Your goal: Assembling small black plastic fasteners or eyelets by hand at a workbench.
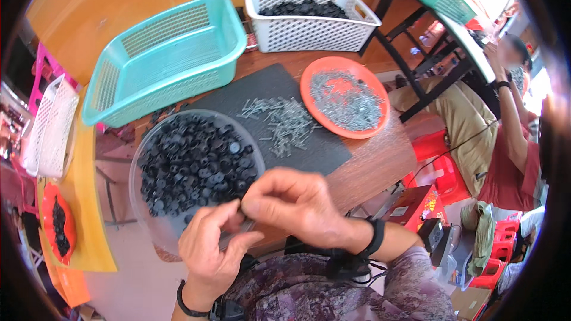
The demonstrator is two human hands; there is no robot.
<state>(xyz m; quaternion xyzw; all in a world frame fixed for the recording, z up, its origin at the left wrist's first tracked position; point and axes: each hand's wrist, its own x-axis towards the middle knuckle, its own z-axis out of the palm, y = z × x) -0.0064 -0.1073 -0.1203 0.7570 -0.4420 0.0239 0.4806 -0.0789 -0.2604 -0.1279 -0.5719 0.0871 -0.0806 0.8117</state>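
Observation:
My left hand (207, 242) and my right hand (297, 207) meet fingertip to fingertip over the near rim of a clear round tub (135, 197). The right thumb and forefinger are pinched together. My left fingers are bent, with the thumb reaching under the right hand. Something small and dark shows blurred between the fingertips, too hidden to name. Many small black round plastic caps (193, 163) fill most of the tub. Beyond it, clear thin pin-like pieces (282, 122) lie loose on a dark grey mat (229, 98). More such pieces cover an orange-red plate (308, 96) at the right.
An aqua basket (160, 68) and a white basket (315, 35) holding black parts stand at the back of the wooden table (380, 163). At left, a red dish (49, 217) holds black parts. A seated person (505, 160) works at another table on the right, near red stools (443, 172).

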